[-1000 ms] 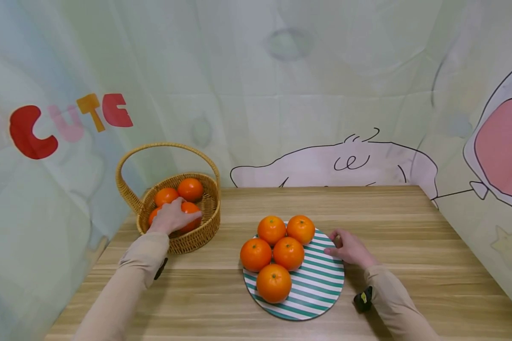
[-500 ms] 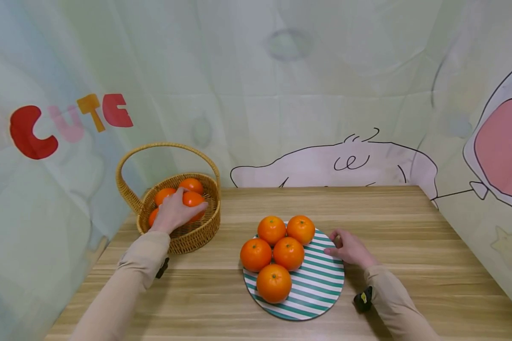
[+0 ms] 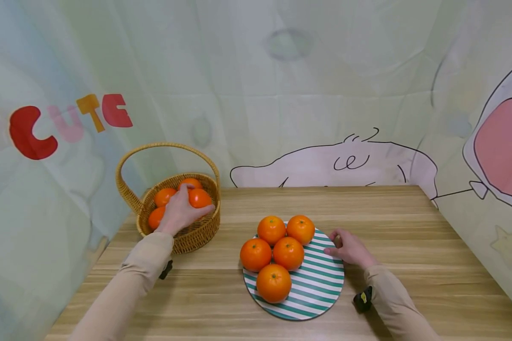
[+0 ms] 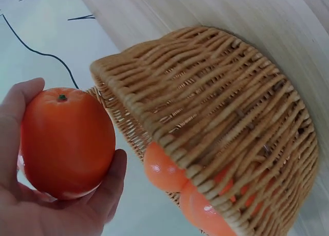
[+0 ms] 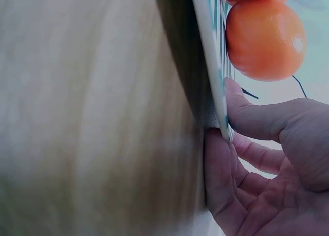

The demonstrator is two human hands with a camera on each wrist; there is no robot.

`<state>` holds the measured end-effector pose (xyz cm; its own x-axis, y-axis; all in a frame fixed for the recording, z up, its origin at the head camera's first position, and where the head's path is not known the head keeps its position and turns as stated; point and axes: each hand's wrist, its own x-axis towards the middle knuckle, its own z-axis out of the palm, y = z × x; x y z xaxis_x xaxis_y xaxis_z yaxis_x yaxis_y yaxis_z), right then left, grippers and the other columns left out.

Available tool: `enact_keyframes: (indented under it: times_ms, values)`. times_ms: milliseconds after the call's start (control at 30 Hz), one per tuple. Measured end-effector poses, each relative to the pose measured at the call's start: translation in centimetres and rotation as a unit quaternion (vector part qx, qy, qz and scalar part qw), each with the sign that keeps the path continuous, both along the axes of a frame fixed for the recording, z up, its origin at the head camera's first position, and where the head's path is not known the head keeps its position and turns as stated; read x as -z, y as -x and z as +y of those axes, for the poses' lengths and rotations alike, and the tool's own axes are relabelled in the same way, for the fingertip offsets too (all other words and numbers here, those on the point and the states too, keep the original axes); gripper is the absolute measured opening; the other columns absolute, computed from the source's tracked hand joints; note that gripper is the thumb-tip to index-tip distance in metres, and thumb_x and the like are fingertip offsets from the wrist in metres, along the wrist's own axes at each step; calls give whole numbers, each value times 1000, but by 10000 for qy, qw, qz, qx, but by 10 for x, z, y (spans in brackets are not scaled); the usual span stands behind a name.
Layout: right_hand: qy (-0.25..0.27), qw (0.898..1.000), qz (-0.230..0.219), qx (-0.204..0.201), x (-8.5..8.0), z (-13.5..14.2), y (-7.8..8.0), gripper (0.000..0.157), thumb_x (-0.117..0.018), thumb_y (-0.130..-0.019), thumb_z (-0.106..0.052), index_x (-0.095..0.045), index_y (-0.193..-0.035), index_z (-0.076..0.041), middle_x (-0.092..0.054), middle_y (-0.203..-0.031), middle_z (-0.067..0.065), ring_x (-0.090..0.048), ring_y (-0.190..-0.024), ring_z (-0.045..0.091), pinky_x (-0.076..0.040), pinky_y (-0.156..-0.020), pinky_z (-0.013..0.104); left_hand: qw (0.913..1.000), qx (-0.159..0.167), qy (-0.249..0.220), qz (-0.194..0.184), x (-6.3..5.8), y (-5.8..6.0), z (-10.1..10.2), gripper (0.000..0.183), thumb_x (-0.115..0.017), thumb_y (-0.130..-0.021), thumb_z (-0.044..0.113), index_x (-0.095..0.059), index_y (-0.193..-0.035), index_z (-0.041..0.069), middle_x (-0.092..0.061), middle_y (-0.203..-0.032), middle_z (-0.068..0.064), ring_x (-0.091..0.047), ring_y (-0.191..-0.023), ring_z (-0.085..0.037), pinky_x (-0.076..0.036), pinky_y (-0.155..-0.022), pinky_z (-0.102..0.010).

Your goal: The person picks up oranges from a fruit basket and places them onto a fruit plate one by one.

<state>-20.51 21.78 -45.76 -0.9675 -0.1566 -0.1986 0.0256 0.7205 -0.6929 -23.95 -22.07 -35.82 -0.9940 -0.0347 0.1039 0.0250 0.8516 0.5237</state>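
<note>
My left hand [image 3: 179, 212] grips an orange [image 3: 200, 198] over the wicker basket [image 3: 198, 239]. In the left wrist view, fingers and thumb wrap round this orange [image 4: 69, 143], its green stem end showing, beside the basket's rim. Several more oranges lie inside the basket, partly covered by the hand. My right hand [image 3: 351, 248] holds the right rim of a round green-and-white striped plate [image 3: 322, 279]. In the right wrist view, its thumb lies on top of the rim and a finger is underneath. Several oranges [image 3: 274, 283] sit on the plate's left half.
A tall arched handle [image 3: 168, 144] spans the basket. Both the basket and the plate stand on a wooden table [image 3: 222, 303]. Behind the table hangs a printed curtain [image 3: 247, 94] with cartoon drawings and letters.
My left hand has lifted the orange and moved it slightly back and right within the basket's outline, uncovering more of the orange at the left. The right hand and plate have stayed still.
</note>
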Motion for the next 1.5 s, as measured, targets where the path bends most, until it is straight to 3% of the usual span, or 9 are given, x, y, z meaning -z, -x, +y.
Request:
enact_keyframes:
  times_ms: [200,367,500,667,833,967,1500]
  values:
    - [-30,10000,-19,-2,-1,-1,0,37,-75,-91,-19,-55,-117,-1,-54,-85,10,-51,-72,21,-49,-59,29,10000,-40,-42,-6,-2,-4,8,82,-74,-82,51,-36,-140,8,-59,-127,-26,-63,-104,-43,-53,-84,-52]
    - [-40,10000,-1,-13,-1,0,0,36,-75,-90,-19,-56,-115,-1,-54,-85,10,-51,-72,21,-48,-60,29,9996,86,-195,157,-2,-7,17,80,-76,-82,47,-37,-138,6,-59,-123,-25,-64,-101,-41,-54,-88,-52]
    - [-67,10000,4,7,0,0,1,35,-75,-90,-18,-56,-115,-2,-54,-85,10,-51,-73,22,-45,-61,28,9990,234,-266,259,-2,-9,24,82,-76,-82,50,-38,-138,5,-58,-127,-23,-61,-108,-38,-50,-94,-53]
    - [-105,9999,23,23,1,0,1,35,-75,-90,-19,-56,-115,-3,-55,-86,10,-51,-74,22,-42,-63,29,9982,382,-263,392,-4,-12,30,80,-75,-84,52,-40,-140,7,-49,-138,-22,-54,-119,-38,-41,-104,-62]
    - [-111,9999,46,42,1,0,0,36,-76,-89,-19,-56,-115,-3,-54,-86,10,-50,-74,22,-40,-64,30,9978,442,-222,435,-5,-16,36,76,-74,-85,49,-42,-142,11,-38,-142,-22,-55,-117,-43,-45,-101,-62]
    - [-124,9999,59,32,0,-1,0,36,-76,-89,-18,-56,-115,-3,-53,-84,9,-49,-73,22,-39,-63,30,9968,550,-174,546,-6,-17,42,74,-76,-84,46,-44,-142,11,-41,-140,-20,-58,-113,-42,-51,-96,-58]
    - [-87,9999,95,-8,-1,-1,-1,36,-76,-89,-18,-56,-114,-2,-50,-82,9,-48,-72,22,-36,-63,31,9891,933,-358,1080,-7,-23,60,73,-84,-76,33,-45,-132,6,-57,-126,-17,-60,-110,-35,-53,-93,-53]
